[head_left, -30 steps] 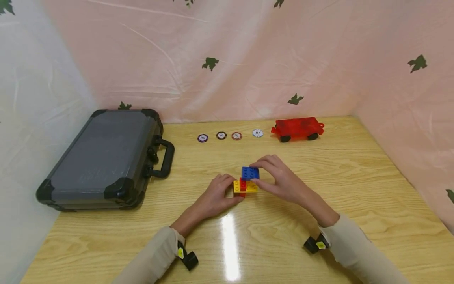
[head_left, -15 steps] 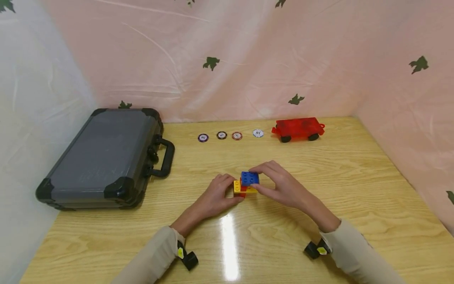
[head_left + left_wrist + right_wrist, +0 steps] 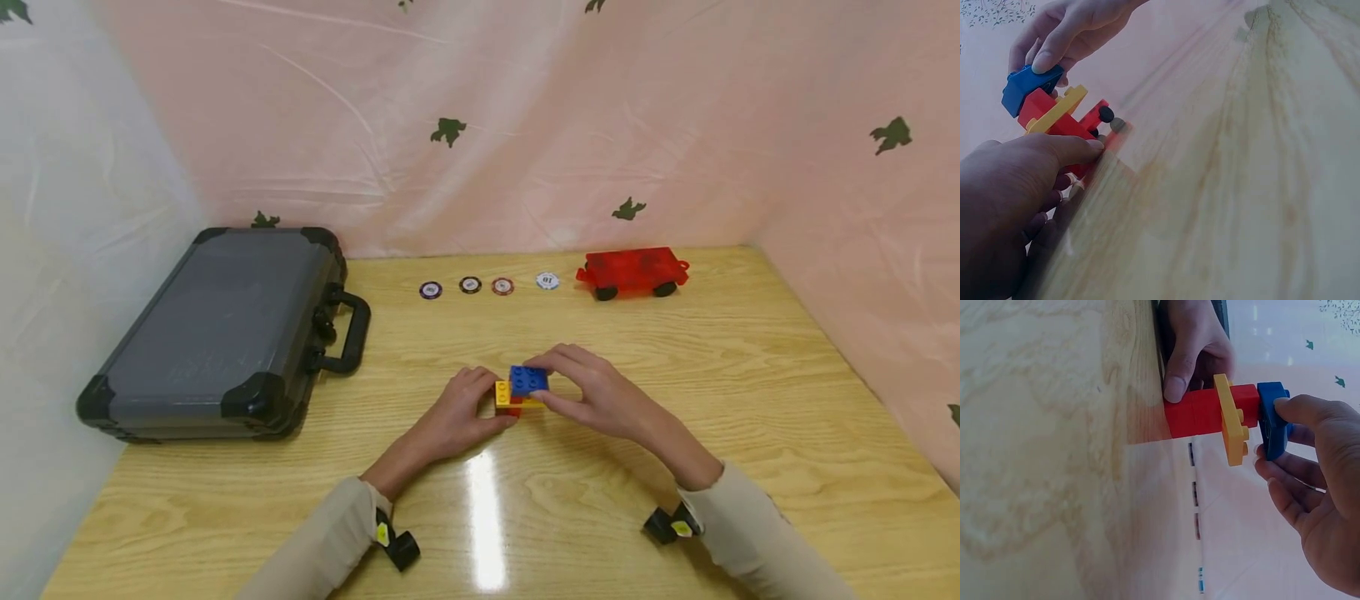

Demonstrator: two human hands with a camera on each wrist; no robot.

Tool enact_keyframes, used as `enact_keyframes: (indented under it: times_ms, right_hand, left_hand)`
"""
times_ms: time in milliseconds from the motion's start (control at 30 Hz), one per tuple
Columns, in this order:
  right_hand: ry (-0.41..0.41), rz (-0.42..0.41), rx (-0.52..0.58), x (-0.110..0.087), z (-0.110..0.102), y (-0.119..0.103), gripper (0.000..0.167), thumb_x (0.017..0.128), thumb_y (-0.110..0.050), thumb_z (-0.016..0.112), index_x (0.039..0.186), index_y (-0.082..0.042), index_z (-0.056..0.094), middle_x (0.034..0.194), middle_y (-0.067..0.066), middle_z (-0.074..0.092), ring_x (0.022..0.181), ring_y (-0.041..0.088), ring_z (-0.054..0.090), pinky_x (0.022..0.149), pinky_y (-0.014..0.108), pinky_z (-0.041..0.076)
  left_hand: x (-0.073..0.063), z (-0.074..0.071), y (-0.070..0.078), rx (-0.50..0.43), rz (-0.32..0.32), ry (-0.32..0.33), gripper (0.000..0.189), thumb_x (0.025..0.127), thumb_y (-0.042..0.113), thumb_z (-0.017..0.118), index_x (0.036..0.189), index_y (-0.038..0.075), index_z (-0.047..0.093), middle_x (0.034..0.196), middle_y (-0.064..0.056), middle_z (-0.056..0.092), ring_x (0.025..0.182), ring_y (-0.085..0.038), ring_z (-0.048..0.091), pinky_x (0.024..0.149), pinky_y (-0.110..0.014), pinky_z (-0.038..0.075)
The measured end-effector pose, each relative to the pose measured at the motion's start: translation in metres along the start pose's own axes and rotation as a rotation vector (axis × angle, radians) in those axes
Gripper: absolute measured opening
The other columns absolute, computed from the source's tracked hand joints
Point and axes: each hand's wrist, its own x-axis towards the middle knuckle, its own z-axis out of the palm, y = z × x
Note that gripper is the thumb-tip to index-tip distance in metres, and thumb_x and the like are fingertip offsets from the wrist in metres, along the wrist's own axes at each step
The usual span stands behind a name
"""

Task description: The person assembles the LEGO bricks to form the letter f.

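Near the middle of the table stands a small stack: red toy bricks [image 3: 1194, 414] at the base, a flat yellow brick [image 3: 1230, 422] across them, and a red brick [image 3: 1247, 405] on top of that. My left hand [image 3: 456, 417] grips the base, thumb in front and fingers behind. A studded blue brick [image 3: 529, 380] is pinched between the thumb and fingers of my right hand [image 3: 603, 398]. In the right wrist view the blue brick looks slightly tilted against the upper red brick; whether it is seated I cannot tell. From above it hides part of the yellow brick.
A grey hard case [image 3: 217, 325] with a black handle [image 3: 356, 333] lies at the left. Along the back are several poker chips [image 3: 470, 285] in a row and a red wheeled toy wagon [image 3: 636, 270]. A pink cloth [image 3: 525, 167] hangs behind the table [image 3: 750, 375].
My right hand has brought the blue brick down and slightly toward me, from above the stack onto its upper red brick. The left hand has stayed on the base.
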Motion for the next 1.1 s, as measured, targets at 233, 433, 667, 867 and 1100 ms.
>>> enact_keyframes:
  times_ms: [233, 433, 667, 867, 1100]
  right_hand:
    - [-0.064, 0.045, -0.012, 0.0028, -0.0053, -0.0027, 0.036, 0.092, -0.012, 0.079, 0.126, -0.006, 0.068, 0.116, 0.004, 0.067, 0.101, 0.017, 0.062, 0.087, 0.04, 0.056]
    - [-0.114, 0.11, 0.022, 0.0045, -0.0083, -0.004, 0.035, 0.093, -0.01, 0.078, 0.126, -0.004, 0.069, 0.116, 0.006, 0.067, 0.099, 0.022, 0.063, 0.086, 0.043, 0.057]
    - [-0.16, 0.157, 0.03, 0.0064, -0.0105, -0.005, 0.034, 0.095, -0.012, 0.076, 0.127, -0.005, 0.069, 0.115, 0.007, 0.066, 0.097, 0.022, 0.062, 0.084, 0.04, 0.057]
    - [-0.173, 0.193, 0.06, 0.0075, -0.0097, -0.0055, 0.035, 0.095, -0.012, 0.076, 0.129, -0.006, 0.068, 0.115, 0.006, 0.064, 0.098, 0.022, 0.061, 0.082, 0.039, 0.056]
    - [-0.165, 0.219, 0.101, 0.007, -0.008, -0.0041, 0.039, 0.094, -0.014, 0.078, 0.131, -0.009, 0.064, 0.118, 0.004, 0.062, 0.105, 0.029, 0.059, 0.088, 0.05, 0.054]
  left_hand:
    - [0.0004, -0.0003, 0.0006, 0.0, -0.014, -0.009, 0.037, 0.09, 0.028, 0.082, 0.117, 0.007, 0.067, 0.112, -0.003, 0.064, 0.098, -0.021, 0.051, 0.087, -0.039, 0.044]
    - [0.0009, 0.0002, 0.0014, -0.007, -0.016, -0.017, 0.038, 0.091, 0.028, 0.082, 0.118, 0.007, 0.067, 0.114, -0.004, 0.064, 0.1, -0.021, 0.051, 0.088, -0.039, 0.044]
    - [0.0003, -0.0003, 0.0024, -0.009, -0.008, -0.007, 0.037, 0.09, 0.027, 0.082, 0.117, 0.007, 0.067, 0.113, -0.004, 0.064, 0.099, -0.021, 0.051, 0.088, -0.04, 0.044]
    - [-0.0008, 0.0, 0.0017, -0.007, 0.008, 0.005, 0.036, 0.09, 0.026, 0.082, 0.116, 0.007, 0.067, 0.112, -0.004, 0.064, 0.099, -0.022, 0.052, 0.087, -0.039, 0.044]
    - [-0.0015, -0.0017, 0.002, -0.015, -0.005, 0.007, 0.037, 0.09, 0.026, 0.083, 0.116, 0.006, 0.067, 0.111, -0.005, 0.064, 0.099, -0.022, 0.052, 0.087, -0.04, 0.044]
